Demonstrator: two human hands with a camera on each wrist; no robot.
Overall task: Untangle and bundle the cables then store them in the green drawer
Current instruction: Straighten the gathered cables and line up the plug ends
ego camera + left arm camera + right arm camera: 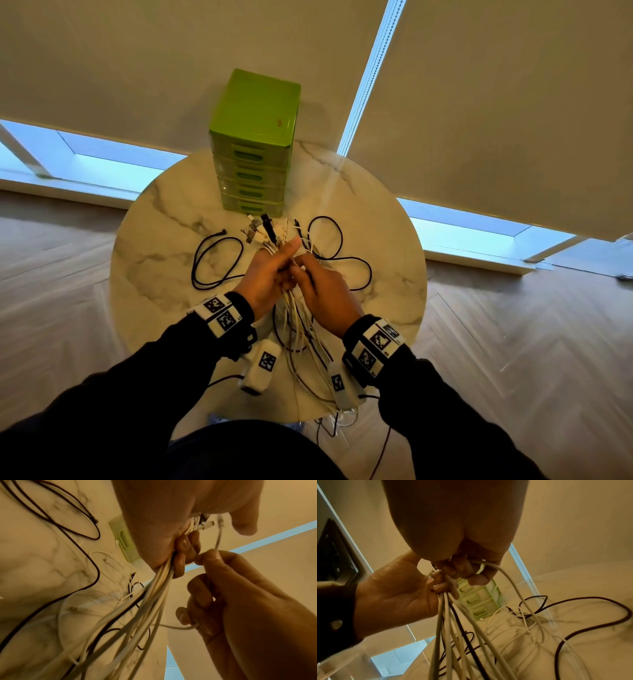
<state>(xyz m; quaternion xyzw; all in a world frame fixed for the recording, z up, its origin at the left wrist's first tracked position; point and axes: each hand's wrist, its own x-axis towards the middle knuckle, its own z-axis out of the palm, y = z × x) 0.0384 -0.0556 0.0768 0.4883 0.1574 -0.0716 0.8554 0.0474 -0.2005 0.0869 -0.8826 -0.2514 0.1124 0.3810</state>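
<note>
Round marble table [164,219]; green drawer unit [255,137] upright at far edge, drawers closed, dark cables [205,260] looped loose on the top left and right. Left hand [265,274] clenched round white cable bunch [298,318] above table centre, plug ends fanned toward the drawers. Right hand [325,287] just beside it, pinching one white cable [175,627].

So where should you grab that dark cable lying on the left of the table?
Probably pinch the dark cable at its plug end, coming from above with the right hand. That end lies bare on the marble table, apart from the white cables.
</note>
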